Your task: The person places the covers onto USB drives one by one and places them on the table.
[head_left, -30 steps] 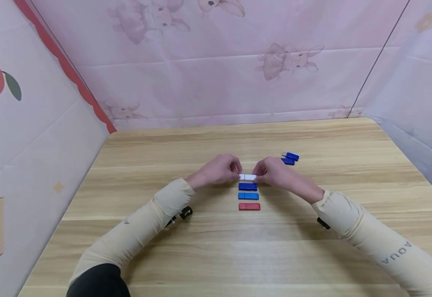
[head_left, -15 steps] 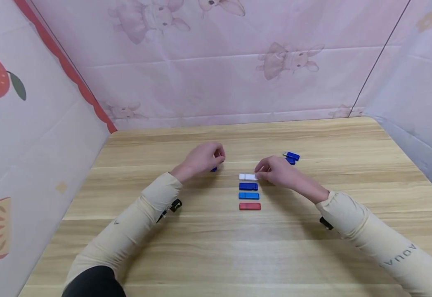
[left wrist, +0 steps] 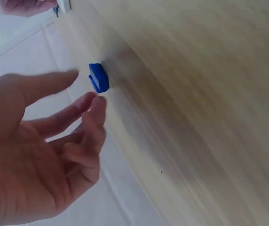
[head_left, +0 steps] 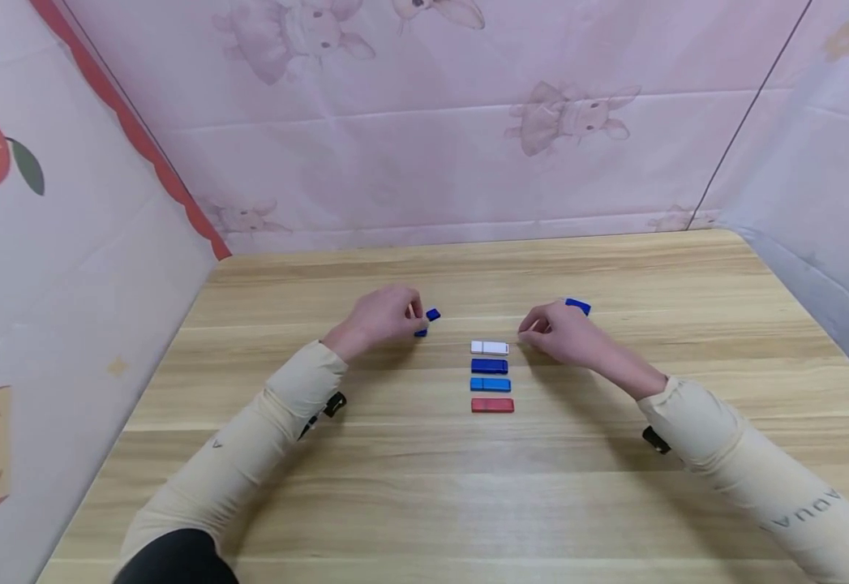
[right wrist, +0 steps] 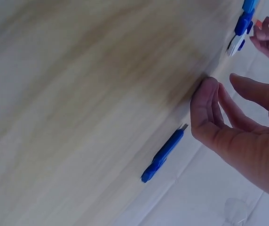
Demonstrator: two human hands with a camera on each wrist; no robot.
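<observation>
"When you look past the arms, what fills the scene?"

"A pink sheet (head_left: 424, 178) printed with rabbits hangs behind a wood-grain bench (head_left: 497, 503). Two arms in cream sleeves (head_left: 227, 454) reach across it."

"How are the hands?"

"The left hand (head_left: 376, 320) is left of centre, its thumb and fingers apart. The right hand (head_left: 561, 334) is right of centre, fingers loosely bent, thumb standing clear of them."

"And the sticks?"

"Four lie crosswise in a column on the bench, between the hands and nearer the person, slightly apart: a white stick (head_left: 490, 348) farthest, then a dark blue stick (head_left: 489, 367), a light blue stick (head_left: 490, 385), and a red stick (head_left: 492, 405) nearest. Beyond the right hand, partly hidden by it, is another blue stick (head_left: 578, 306); the right wrist view shows its metal tip."

"Anything smaller?"

"Two small blue pieces (head_left: 433, 315) by the left fingertips, one partly covered. Whether the fingers touch it, I cannot tell."
</observation>
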